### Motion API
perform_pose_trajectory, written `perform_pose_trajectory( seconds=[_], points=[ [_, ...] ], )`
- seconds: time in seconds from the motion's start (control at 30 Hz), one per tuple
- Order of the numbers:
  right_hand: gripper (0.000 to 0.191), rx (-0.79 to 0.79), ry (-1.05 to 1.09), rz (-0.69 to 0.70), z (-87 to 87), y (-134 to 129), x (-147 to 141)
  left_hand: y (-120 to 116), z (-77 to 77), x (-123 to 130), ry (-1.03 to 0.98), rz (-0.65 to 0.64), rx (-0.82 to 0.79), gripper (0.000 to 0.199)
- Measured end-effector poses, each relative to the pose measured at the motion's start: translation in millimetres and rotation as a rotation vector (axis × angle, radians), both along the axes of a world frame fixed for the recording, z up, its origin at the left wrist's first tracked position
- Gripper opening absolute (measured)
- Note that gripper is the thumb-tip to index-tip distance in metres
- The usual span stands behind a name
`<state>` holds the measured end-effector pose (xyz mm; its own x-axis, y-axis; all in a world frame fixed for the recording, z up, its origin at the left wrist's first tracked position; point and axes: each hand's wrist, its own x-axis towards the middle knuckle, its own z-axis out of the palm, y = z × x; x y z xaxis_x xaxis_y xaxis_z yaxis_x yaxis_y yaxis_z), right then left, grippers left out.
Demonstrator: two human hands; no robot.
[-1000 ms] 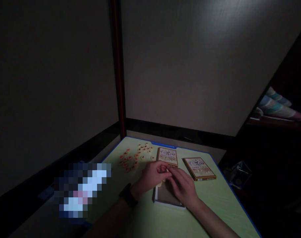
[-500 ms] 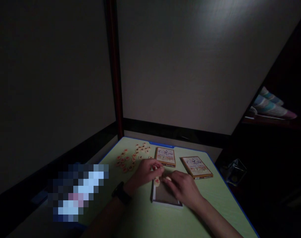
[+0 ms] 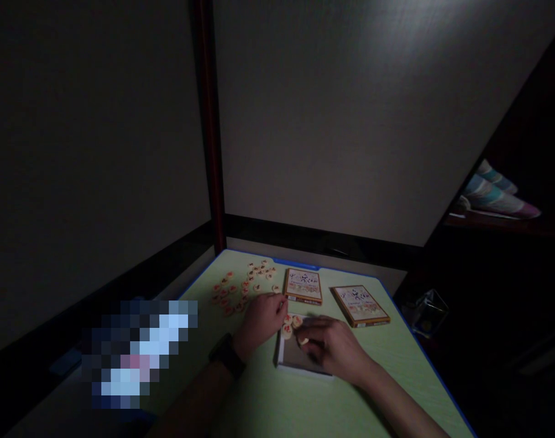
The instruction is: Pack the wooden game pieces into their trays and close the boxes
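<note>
An open shallow box (image 3: 300, 360) with a white rim and brownish inside lies on the green table. Three round xiangqi pieces (image 3: 287, 331) with red marks sit together in its far left corner. My right hand (image 3: 339, 348) is over the box, its fingers closed around another xiangqi piece (image 3: 303, 341). At the box's far left edge is my left hand (image 3: 263, 321), fingers curled in; whatever they may hold is hidden. A dark watch (image 3: 227, 354) is on the left wrist. Several loose xiangqi pieces (image 3: 244, 285), red and dark marked, are scattered beyond the left hand.
Two printed box lids (image 3: 303, 285) lie flat, one behind the hands and another box lid (image 3: 360, 304) to the right. Blue edging rims the green table (image 3: 396, 377). Wall panels stand behind. A clear container (image 3: 426, 313) is beyond the right edge.
My left hand has drawn back left from above the box, uncovering the pieces in the corner. My right hand has shifted slightly down and left, with a piece at its fingertips.
</note>
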<state>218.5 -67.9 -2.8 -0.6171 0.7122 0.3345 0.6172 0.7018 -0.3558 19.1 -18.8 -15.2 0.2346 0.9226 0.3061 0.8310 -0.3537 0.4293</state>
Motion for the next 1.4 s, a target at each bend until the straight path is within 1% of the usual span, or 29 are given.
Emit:
perform_pose_trajectory(
  seconds=[0.1,0.2,0.43,0.53,0.67,0.77,0.9,1.17,1.4],
  points=[
    [0.026,0.019,0.011,-0.029,-1.7,2.4,0.6,-0.3,-0.7,-1.2,0.066,-0.015,-0.002,0.029],
    [0.028,0.0,0.019,-0.066,-2.3,4.8,2.5,0.1,-2.3,-1.5,0.103,-0.029,0.005,0.031],
    [0.033,-0.028,0.045,-0.085,-1.5,7.2,6.5,-2.1,-2.1,0.3,0.12,-0.049,-0.043,0.033],
    [0.029,-0.048,0.045,-0.13,-3.5,6.4,5.6,-2.4,-2.1,0.3,0.135,-0.046,-0.052,0.034],
    [0.021,-0.043,0.044,-0.187,-10.9,6.9,3.4,-2.3,-1.9,0.3,0.14,-0.053,-0.035,0.036],
    [0.017,-0.008,0.044,-0.157,-16.5,8.6,1.9,-2.7,-1.0,0.7,0.137,-0.044,-0.036,0.036],
    [0.015,0.03,0.05,-0.108,-20.1,10.4,0.4,-3.5,-0.2,1.4,0.148,-0.041,-0.043,0.036],
    [0.014,0.072,0.03,-0.091,-20.9,11.3,-4.1,-4.1,2.2,1.1,0.163,-0.029,-0.064,0.037],
    [0.012,0.066,0.055,-0.061,-20.5,12.8,-1.7,-3.7,-0.4,2.6,0.161,-0.015,-0.035,0.036]
  ],
)
